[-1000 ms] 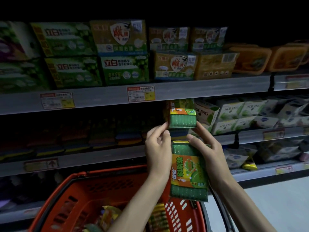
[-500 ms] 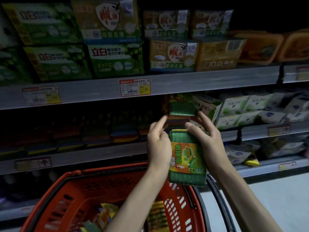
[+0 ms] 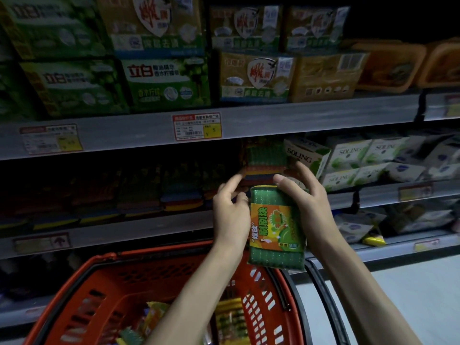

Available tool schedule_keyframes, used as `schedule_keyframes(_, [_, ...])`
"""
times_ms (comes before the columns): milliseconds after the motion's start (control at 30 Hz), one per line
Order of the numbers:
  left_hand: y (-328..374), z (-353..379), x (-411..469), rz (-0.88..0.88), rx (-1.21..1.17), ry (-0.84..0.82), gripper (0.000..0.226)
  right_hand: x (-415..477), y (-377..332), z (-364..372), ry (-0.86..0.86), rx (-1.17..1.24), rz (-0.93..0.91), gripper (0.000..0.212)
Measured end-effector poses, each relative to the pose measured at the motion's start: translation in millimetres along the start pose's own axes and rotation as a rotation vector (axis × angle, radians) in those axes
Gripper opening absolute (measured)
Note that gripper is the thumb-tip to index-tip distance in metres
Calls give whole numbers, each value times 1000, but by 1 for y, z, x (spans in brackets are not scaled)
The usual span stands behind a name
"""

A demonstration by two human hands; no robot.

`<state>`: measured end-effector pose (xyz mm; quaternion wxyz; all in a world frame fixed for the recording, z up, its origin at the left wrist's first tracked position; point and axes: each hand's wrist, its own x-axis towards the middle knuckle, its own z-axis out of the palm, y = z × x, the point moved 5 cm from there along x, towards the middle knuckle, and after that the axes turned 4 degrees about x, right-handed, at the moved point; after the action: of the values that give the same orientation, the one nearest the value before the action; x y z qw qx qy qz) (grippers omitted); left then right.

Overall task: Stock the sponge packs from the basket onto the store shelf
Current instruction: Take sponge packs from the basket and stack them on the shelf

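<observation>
Sponge pack [image 3: 276,227] gripped by right hand [image 3: 311,205] | left hand [image 3: 230,210] loose-fingered against it | red basket [image 3: 139,272] holds more packs [image 3: 231,317]

Green sponge pack [image 3: 276,227], orange label — upright, just above the red basket [image 3: 99,282] at its right rim; more packs [image 3: 230,319] lie inside the basket.

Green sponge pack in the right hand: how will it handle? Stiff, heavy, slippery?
Probably light: the right hand holds the sponge pack upright by its upper part. Likely keeps its shape: it hangs straight, no sag below the grip. The glossy printed wrap may be slippery; the green textured ends should grip better.
</observation>
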<state>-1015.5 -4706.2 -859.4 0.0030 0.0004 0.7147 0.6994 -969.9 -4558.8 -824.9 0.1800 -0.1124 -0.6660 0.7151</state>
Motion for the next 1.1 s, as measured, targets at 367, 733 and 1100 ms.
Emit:
schedule_keyframes(367, [8, -2, 3, 21, 28, -1, 39, 4, 0, 0, -15, 8, 19, 102])
schedule_keyframes(733, [17, -10, -1, 27, 21, 2, 39, 3, 2, 3, -38, 20, 57, 104])
schedule_keyframes(1100, [21, -17, -5, 21, 46, -16, 33, -3, -3, -2, -5, -12, 33, 106])
